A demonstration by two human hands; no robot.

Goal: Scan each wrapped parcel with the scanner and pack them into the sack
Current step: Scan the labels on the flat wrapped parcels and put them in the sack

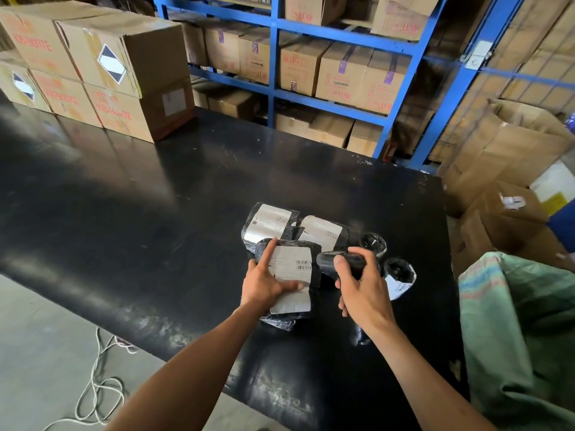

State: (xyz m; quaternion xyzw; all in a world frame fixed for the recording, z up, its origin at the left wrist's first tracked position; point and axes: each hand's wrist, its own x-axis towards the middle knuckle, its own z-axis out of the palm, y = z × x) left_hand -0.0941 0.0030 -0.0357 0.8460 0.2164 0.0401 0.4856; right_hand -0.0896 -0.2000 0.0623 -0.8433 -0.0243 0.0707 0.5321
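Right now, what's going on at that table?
A person is scanning parcels at a black table. The left hand holds a black-wrapped parcel, label up, while the right hand grips the scanner beside its barcode. Other wrapped parcels lie just behind on the table. The green sack waits at the right edge.
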